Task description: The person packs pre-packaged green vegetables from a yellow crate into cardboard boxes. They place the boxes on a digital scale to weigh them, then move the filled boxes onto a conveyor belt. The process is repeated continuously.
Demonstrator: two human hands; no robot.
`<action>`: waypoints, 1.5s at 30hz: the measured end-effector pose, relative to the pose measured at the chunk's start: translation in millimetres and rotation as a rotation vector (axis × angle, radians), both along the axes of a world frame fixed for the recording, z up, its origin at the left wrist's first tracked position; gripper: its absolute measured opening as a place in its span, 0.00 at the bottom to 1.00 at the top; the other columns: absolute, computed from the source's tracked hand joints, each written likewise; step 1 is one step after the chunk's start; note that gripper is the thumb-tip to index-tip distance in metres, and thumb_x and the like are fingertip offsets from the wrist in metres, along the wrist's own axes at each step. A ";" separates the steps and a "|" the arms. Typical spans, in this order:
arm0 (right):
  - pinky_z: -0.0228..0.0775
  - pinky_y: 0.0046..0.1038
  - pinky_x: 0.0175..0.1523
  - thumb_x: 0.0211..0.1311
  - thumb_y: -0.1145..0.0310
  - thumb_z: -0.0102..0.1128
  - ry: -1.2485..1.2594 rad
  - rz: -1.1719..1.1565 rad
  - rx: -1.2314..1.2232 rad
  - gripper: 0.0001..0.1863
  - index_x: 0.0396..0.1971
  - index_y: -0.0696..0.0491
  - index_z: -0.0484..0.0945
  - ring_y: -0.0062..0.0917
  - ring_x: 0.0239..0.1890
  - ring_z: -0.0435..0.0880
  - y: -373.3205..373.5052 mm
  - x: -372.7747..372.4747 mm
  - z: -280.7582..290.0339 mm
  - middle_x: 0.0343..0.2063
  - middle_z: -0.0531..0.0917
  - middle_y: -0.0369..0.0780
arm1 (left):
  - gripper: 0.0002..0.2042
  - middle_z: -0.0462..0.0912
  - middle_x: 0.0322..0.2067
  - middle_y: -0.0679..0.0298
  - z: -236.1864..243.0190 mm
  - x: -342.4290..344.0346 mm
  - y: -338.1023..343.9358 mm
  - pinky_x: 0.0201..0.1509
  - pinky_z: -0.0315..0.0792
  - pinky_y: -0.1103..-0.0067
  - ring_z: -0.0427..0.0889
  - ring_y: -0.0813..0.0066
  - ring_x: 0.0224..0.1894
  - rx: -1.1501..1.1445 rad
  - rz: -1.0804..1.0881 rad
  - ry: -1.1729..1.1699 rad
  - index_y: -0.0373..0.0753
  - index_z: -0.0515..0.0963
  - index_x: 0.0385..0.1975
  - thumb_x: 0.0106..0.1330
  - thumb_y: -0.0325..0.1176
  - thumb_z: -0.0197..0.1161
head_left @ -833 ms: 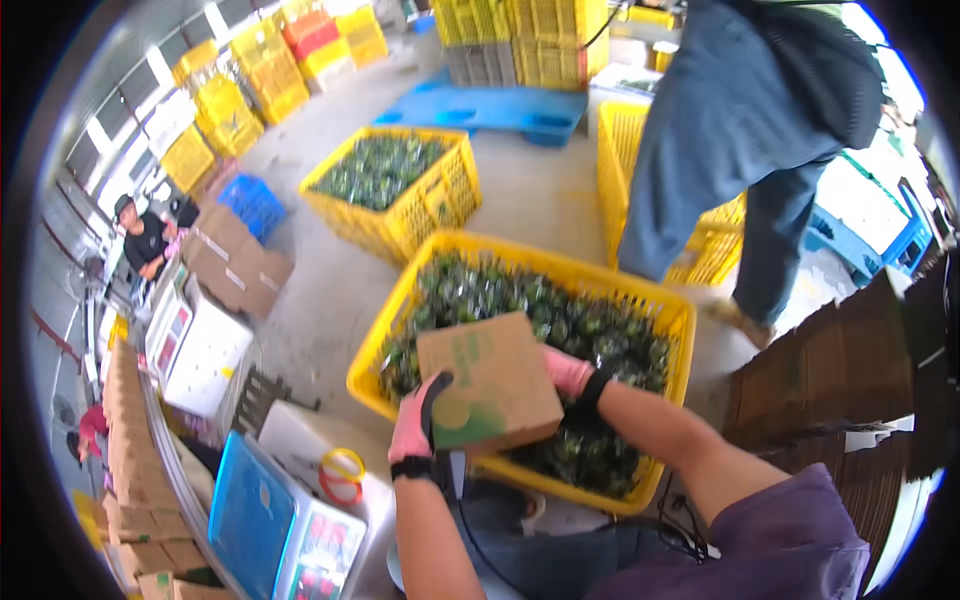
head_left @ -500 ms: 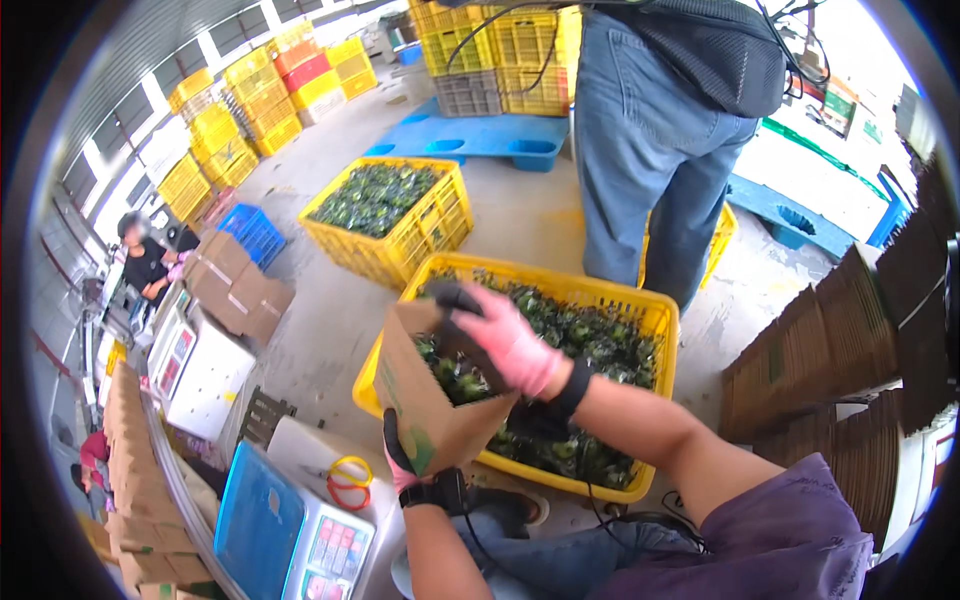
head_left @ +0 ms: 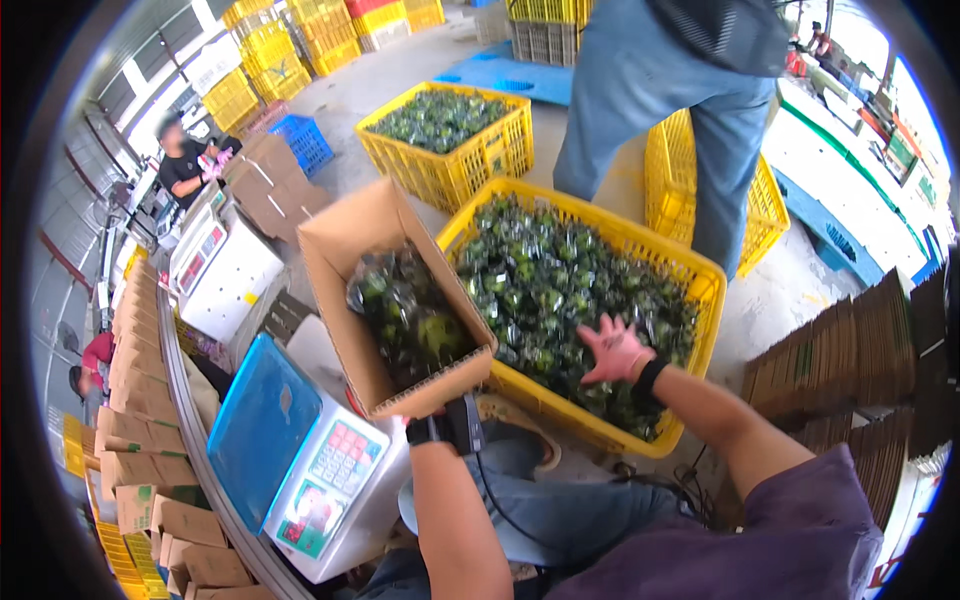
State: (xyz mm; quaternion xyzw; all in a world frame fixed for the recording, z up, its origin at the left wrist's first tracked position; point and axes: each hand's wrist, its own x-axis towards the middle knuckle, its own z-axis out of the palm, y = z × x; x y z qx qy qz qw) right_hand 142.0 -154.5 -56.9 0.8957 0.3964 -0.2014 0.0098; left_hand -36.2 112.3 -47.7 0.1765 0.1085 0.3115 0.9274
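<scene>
My left hand (head_left: 405, 427), in a pink glove and largely hidden, holds the near end of an open, tilted cardboard box (head_left: 335, 260) with dark green bagged items (head_left: 410, 320) inside. My gloved right hand (head_left: 612, 352) has its fingers spread over a yellow crate (head_left: 710, 310) piled with glossy, dark green wrapped items (head_left: 540, 280), too small to identify exactly. Below and left of the box sits a white weighing scale (head_left: 340, 470) with a blue pan (head_left: 255, 440).
A person in jeans (head_left: 630, 80) stands beside another yellow crate (head_left: 760, 230). Behind are a filled crate (head_left: 490, 150) and blue pallet (head_left: 480, 70). A worker (head_left: 180, 170) is at left, near a second scale (head_left: 220, 280). Cardboard boxes (head_left: 150, 430) line the left; flattened cardboard (head_left: 850, 340) is stacked right.
The box has gone from closed side up to opening up, with green bagged items showing, and moved left. My right hand has left it for the crate. The standing person's legs have shifted.
</scene>
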 end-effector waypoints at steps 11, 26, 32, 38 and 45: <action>0.69 0.35 0.53 0.40 0.48 0.67 0.106 -0.053 0.241 0.38 0.56 0.41 0.69 0.45 0.51 0.72 23.3 29.0 -1.7 0.55 0.64 0.51 | 0.23 0.79 0.45 0.60 18.5 4.3 6.5 0.51 0.73 0.69 0.79 0.64 0.44 -0.008 -0.001 -0.086 0.39 0.73 0.50 0.63 0.50 0.55; 0.70 0.22 0.49 0.55 0.75 0.55 0.558 -0.207 1.524 0.21 0.51 0.60 0.67 0.22 0.44 0.77 -32.9 59.6 165.6 0.43 0.77 0.40 | 0.23 0.78 0.47 0.60 37.3 24.0 -26.7 0.52 0.73 0.68 0.78 0.65 0.47 -0.007 -0.079 -0.103 0.40 0.69 0.54 0.64 0.47 0.54; 0.66 0.34 0.53 0.45 0.62 0.67 -0.207 0.124 1.127 0.34 0.53 0.57 0.66 0.41 0.50 0.73 41.9 0.2 253.5 0.50 0.70 0.53 | 0.25 0.76 0.48 0.58 42.1 30.3 -38.5 0.52 0.73 0.68 0.77 0.64 0.47 0.023 -0.215 -0.021 0.40 0.67 0.56 0.63 0.48 0.55; 0.64 0.37 0.55 0.48 0.61 0.64 -0.223 0.452 0.905 0.32 0.54 0.55 0.67 0.48 0.48 0.71 54.5 -9.5 268.1 0.45 0.71 0.51 | 0.24 0.79 0.44 0.61 60.6 26.6 -43.7 0.47 0.75 0.69 0.80 0.66 0.42 0.010 -0.080 -0.019 0.41 0.69 0.53 0.63 0.50 0.54; 0.47 0.49 0.65 0.55 0.51 0.53 -0.625 0.789 0.547 0.26 0.47 0.55 0.71 0.41 0.52 0.70 81.1 -45.0 235.7 0.40 0.75 0.45 | 0.24 0.77 0.46 0.60 70.3 23.3 -47.6 0.51 0.73 0.69 0.78 0.66 0.45 0.009 -0.058 -0.145 0.42 0.70 0.53 0.63 0.51 0.53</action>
